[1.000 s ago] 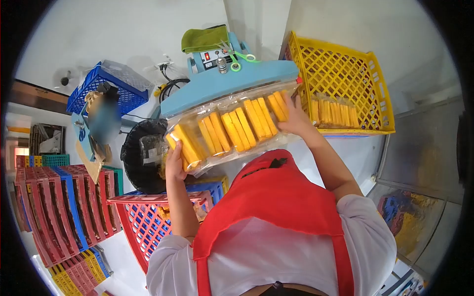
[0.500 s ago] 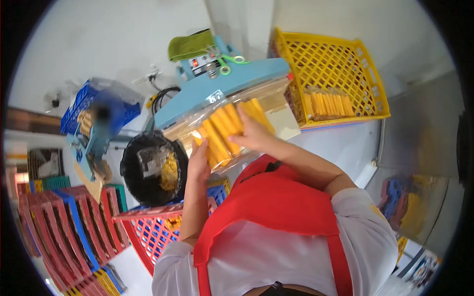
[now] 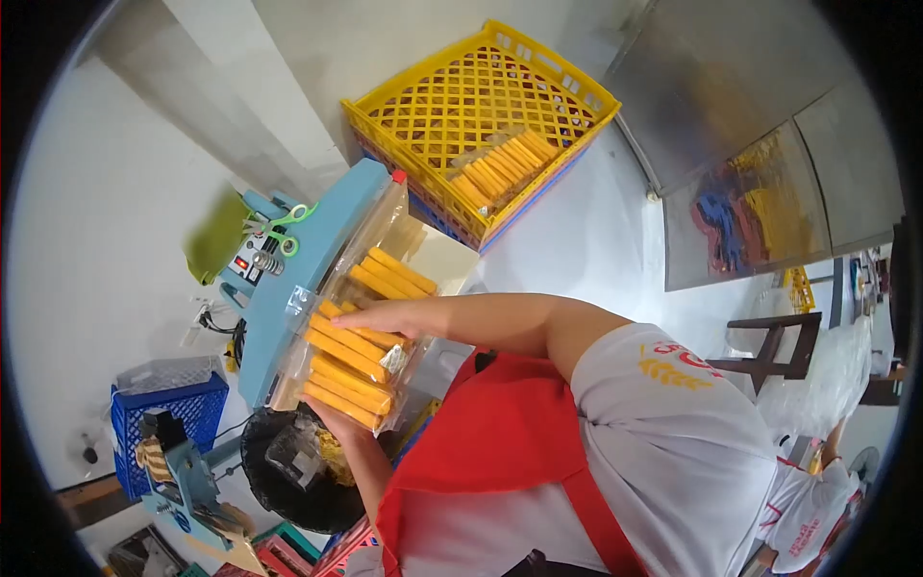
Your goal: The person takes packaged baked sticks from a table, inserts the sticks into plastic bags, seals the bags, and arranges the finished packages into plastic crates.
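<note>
A clear plastic pack of yellow-orange sticks (image 3: 351, 351) is between my hands, along the front of a light-blue bag sealer (image 3: 317, 260). My left hand (image 3: 338, 416) holds the pack's lower end from beneath, its fingers partly hidden. Across the middle of the pack lies my right hand (image 3: 383, 317), its thumb and fingers gripping through the film. The sticks sit in groups inside, with a small label on the film. Whether the pack's edge is inside the sealer's jaw I cannot tell.
Green-handled scissors (image 3: 288, 231) and a green cloth (image 3: 216, 236) rest on the sealer. A yellow crate (image 3: 423, 115) at the back holds another pack (image 3: 505, 168). A black-lined bin (image 3: 279, 490) and a blue basket (image 3: 173, 423) stand left. Another person (image 3: 812, 510) is at far right.
The camera view has turned right, so the sealer and crate appear shifted left and tilted. My hands still hold the pack; my right hand now lies flatter across its middle.
</note>
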`<state>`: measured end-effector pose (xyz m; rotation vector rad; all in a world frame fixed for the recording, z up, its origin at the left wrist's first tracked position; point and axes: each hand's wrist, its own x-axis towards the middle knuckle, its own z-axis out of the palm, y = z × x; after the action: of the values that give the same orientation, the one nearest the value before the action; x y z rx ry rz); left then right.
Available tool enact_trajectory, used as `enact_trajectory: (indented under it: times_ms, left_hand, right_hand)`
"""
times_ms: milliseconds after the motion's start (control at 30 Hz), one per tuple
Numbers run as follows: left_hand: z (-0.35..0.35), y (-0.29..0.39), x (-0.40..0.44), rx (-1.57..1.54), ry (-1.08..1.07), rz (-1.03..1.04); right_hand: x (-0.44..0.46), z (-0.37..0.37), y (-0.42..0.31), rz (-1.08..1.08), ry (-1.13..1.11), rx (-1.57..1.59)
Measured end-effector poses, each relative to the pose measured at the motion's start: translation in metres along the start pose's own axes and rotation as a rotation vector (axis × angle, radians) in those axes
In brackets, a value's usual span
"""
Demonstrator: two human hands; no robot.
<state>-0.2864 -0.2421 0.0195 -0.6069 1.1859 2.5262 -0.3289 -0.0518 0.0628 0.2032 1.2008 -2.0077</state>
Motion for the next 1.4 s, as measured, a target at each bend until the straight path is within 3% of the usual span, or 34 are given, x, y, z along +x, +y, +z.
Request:
enact_trajectory:
  times_ms: [67,200,267,367,400,467,600,733,800,867,933,1000,1067,1167,1233,1400]
  left_hand:
    - [-0.010,-0.003,-0.002,0.011,-0.049,0.002]
    - [-0.045,-0.006,-0.020,0.024,-0.101,0.012]
    - [-0.055,-0.007,-0.037,0.033,-0.042,0.051]
    - [-0.054,0.002,-0.060,0.035,0.039,0.137]
    - [-0.047,0.006,-0.065,0.040,0.056,0.167]
    - [-0.026,0.015,-0.068,0.054,0.079,0.228]
    - [0.051,0.000,-0.055,0.077,0.039,0.280]
    - [0.175,-0.074,-0.011,0.074,-0.062,0.234]
    - [0.251,-0.132,0.014,0.080,-0.138,0.190]
    - [0.343,-0.199,0.039,0.135,-0.269,0.141]
    - [0.410,-0.270,0.085,0.159,-0.260,0.068]
    - [0.442,-0.337,0.134,0.203,-0.246,-0.136]
    - [0.464,-0.414,0.199,0.457,-0.465,-0.036]
    - [0.533,-0.487,0.238,0.274,-0.422,-0.171]
    - [0.554,-0.525,0.273,0.199,-0.389,-0.530]
    - [0.547,-0.594,0.334,0.253,-0.317,-0.501]
  right_hand:
    - [0.014,-0.001,0.020,-0.001,-0.153,0.038]
    - [-0.002,0.017,0.040,-0.151,0.024,-0.113]
    - [-0.033,0.029,0.019,-0.099,-0.014,-0.098]
    - [-0.027,0.027,0.025,-0.281,0.015,-0.448]
    - [-0.034,0.026,0.017,-0.273,0.009,-0.444]
    - [-0.050,0.020,-0.006,-0.582,-0.053,-0.504]
    - [-0.101,-0.036,-0.057,-0.734,-0.101,-0.480]
    - [-0.163,-0.151,-0.092,-0.807,-0.041,-0.303]
    - [-0.193,-0.227,-0.100,-0.791,-0.062,-0.186]
    - [-0.219,-0.318,-0.102,-0.691,0.130,-0.132]
    - [-0.233,-0.410,-0.102,-0.725,0.113,0.078]
    - [-0.255,-0.496,-0.103,-0.565,0.205,0.214]
    - [-0.265,-0.581,-0.096,-0.511,0.379,0.181]
    - [-0.280,-0.680,-0.103,-0.448,0.462,0.231]
    - [-0.274,-0.738,-0.099,-0.447,0.496,0.251]
    - [-0.237,-0.823,-0.069,-0.244,0.454,0.440]
